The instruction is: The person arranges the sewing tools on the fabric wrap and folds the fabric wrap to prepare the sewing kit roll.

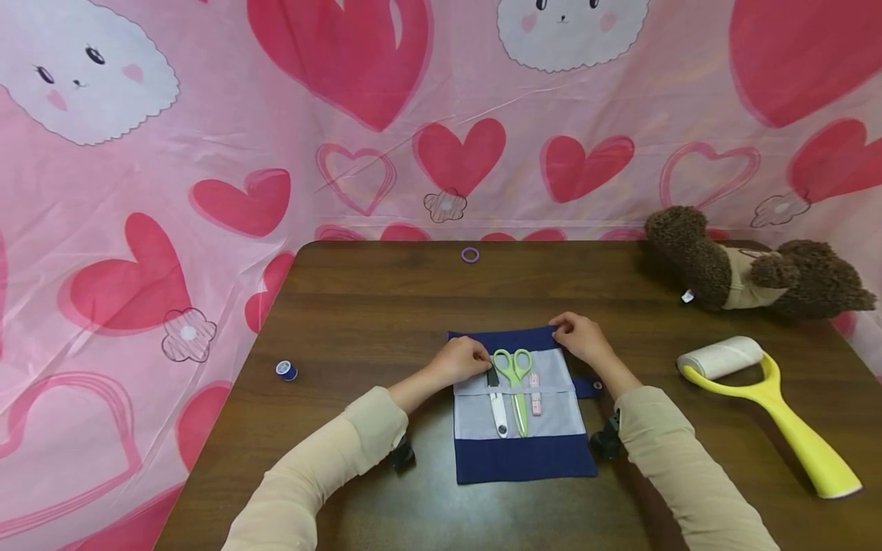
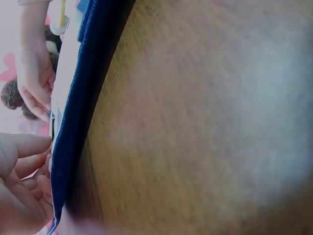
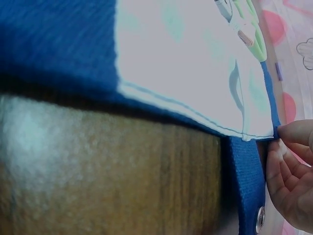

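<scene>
The navy-and-grey cloth case (image 1: 524, 461) is spread on the table (image 1: 358, 306), about midway between its left and right edges and well apart from the far edge. Its far right corner is pinched between thumb and fingers of the right hand (image 1: 582, 338). The left hand (image 1: 460, 360) is held at the case's left side, fingers bent and tips at the black end of a black-and-white tool (image 1: 499, 413); whether the tool is gripped or only touched cannot be told. That tool, green scissors (image 1: 515, 379) and a pink strip (image 1: 535, 402) are crossed by a grey band. A strap (image 1: 586, 388) with a metal snap is laid out past the case's right side.

To the left, a broad stretch of table is broken only by a blue spool (image 1: 286, 371) near the left edge. A purple ring (image 1: 462, 255) is placed close to the far edge. Room on the right is narrowed by a yellow-handled lint roller (image 1: 779, 405) and, at the far right corner, a brown teddy bear (image 1: 696, 264). Any writing on the bear's white tag (image 1: 687, 296) is too small to be read.
</scene>
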A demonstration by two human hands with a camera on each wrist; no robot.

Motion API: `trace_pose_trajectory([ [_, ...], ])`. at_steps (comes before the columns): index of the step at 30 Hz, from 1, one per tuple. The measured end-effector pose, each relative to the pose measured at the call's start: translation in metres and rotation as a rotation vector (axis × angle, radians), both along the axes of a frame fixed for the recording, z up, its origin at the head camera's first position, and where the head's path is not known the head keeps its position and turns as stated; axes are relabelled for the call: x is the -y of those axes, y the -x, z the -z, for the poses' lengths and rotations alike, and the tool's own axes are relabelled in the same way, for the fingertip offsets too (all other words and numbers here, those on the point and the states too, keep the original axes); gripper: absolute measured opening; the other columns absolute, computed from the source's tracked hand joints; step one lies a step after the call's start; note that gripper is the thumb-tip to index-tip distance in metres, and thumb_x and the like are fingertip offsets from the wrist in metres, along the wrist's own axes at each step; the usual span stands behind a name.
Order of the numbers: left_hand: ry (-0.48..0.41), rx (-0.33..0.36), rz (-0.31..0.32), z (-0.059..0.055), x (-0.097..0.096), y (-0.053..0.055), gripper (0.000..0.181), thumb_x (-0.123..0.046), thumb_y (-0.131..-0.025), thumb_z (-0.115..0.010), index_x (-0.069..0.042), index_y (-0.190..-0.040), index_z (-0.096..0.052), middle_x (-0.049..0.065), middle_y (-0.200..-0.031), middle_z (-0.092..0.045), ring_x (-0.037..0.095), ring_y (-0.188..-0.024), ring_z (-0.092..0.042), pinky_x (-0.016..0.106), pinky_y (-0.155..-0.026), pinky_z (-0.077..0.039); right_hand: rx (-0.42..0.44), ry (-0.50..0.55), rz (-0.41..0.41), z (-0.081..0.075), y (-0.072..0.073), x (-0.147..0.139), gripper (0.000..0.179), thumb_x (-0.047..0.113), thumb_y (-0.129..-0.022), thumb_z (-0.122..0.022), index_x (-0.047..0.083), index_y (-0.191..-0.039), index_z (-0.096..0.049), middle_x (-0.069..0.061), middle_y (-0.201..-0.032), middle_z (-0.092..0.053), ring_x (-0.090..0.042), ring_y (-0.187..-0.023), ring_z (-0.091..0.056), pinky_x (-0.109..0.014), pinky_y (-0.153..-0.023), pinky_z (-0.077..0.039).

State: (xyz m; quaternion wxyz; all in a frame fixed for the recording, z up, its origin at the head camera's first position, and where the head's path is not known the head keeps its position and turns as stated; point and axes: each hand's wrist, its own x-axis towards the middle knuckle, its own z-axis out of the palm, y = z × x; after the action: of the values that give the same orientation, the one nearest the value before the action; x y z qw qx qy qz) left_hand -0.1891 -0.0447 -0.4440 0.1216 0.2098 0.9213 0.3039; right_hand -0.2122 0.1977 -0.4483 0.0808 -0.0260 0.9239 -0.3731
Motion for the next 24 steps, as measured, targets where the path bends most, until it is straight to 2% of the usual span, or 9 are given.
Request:
trace_pose_trajectory([
  [7, -0.032, -0.096, 0.012, 0.000, 0.005, 0.000, 0.013, -0.012, -0.082, -0.062, -0.008, -0.088, -0.073, 0.003, -0.088, -0.069, 0.014, -0.085, -0.061, 0.023, -0.069, -0.046, -0.008, -0.001, -0.004, -0.001, 0.000, -0.002, 0.023, 0.005, -0.086, -0.053, -0.003, -0.108, -0.057, -0.013, -0.083, -0.056, -0.022, -0.072, -0.049, -0.028, -0.061, -0.039],
  [12, -0.073, -0.119, -0.054, -0.015, 0.031, 0.000, 0.014, -0.011, -0.083, -0.061, -0.007, -0.092, -0.071, 0.005, -0.093, -0.067, 0.017, -0.089, -0.059, 0.030, -0.077, -0.046, -0.016, -0.007, -0.011, 0.000, 0.001, -0.001, 0.024, 0.005, -0.086, -0.053, -0.003, -0.107, -0.057, -0.013, -0.083, -0.057, -0.021, -0.072, -0.050, -0.029, -0.062, -0.039],
  [14, -0.075, -0.118, -0.092, -0.021, 0.050, 0.000, 0.015, -0.011, -0.084, -0.060, -0.006, -0.094, -0.070, 0.006, -0.096, -0.067, 0.019, -0.092, -0.059, 0.034, -0.079, -0.046, -0.015, -0.006, -0.013, 0.001, 0.001, -0.001, 0.024, 0.006, -0.086, -0.053, -0.003, -0.107, -0.057, -0.013, -0.084, -0.057, -0.022, -0.072, -0.050, -0.029, -0.062, -0.039],
  [17, -0.017, -0.146, -0.149, -0.028, 0.085, -0.001, 0.017, -0.012, -0.084, -0.060, -0.006, -0.097, -0.069, 0.008, -0.099, -0.066, 0.023, -0.096, -0.059, 0.038, -0.083, -0.045, -0.012, -0.005, -0.009, 0.001, 0.001, -0.002, 0.024, 0.006, -0.086, -0.053, -0.003, -0.108, -0.057, -0.013, -0.084, -0.057, -0.022, -0.073, -0.050, -0.030, -0.063, -0.040],
  [20, 0.086, -0.216, -0.208, -0.034, 0.127, -0.005, 0.017, -0.012, -0.084, -0.059, -0.004, -0.098, -0.068, 0.013, -0.100, -0.064, 0.029, -0.097, -0.057, 0.043, -0.083, -0.044, -0.008, -0.002, -0.002, 0.002, 0.000, -0.002, 0.024, 0.006, -0.086, -0.053, -0.002, -0.108, -0.057, -0.013, -0.085, -0.057, -0.023, -0.073, -0.050, -0.030, -0.063, -0.040],
  [24, 0.241, -0.316, -0.328, -0.038, 0.182, -0.016, 0.018, -0.011, -0.081, -0.061, -0.001, -0.095, -0.067, 0.020, -0.098, -0.062, 0.039, -0.093, -0.055, 0.049, -0.081, -0.042, -0.017, 0.000, -0.005, 0.003, 0.000, -0.003, 0.023, 0.006, -0.086, -0.053, -0.002, -0.107, -0.057, -0.014, -0.085, -0.058, -0.023, -0.072, -0.050, -0.029, -0.063, -0.039],
])
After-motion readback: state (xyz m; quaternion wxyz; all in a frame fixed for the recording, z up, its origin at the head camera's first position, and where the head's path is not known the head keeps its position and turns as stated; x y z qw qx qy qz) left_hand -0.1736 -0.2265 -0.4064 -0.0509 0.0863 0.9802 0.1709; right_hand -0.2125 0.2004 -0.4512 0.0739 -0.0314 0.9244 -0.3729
